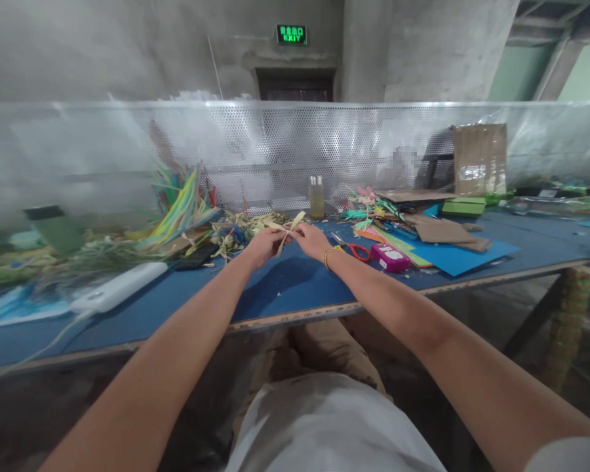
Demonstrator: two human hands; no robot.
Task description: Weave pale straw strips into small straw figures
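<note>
Pale yellow-green strips (295,223) are gathered in a small knot-like crossing between the person's two hands, just above the blue tabletop (295,288). They are flat, thin and ribbon-like, with a dull, straw-like look; one end sticks up to the right, another stretches left, and a narrow one hangs below the crossing. Whether they are actually tied cannot be told.

The left hand (265,246) has its fingertips closed on the strips; the right hand (311,240), below a gold-coloured bracelet (327,258), pinches them from the other side, the fingertips of both nearly meeting.

The clearest writing is on the green-lit sign (292,35) on the wall: the Chinese characters 安全出口 above "EXIT". A magenta box (391,257) to the right of the hands carries white lettering, too blurred to read. Just beside it lie red-handled scissors (359,252). Small marks along the table's front edge are illegible. Behind the hands stands a clear bottle (316,198) containing yellowish liquid.
</note>
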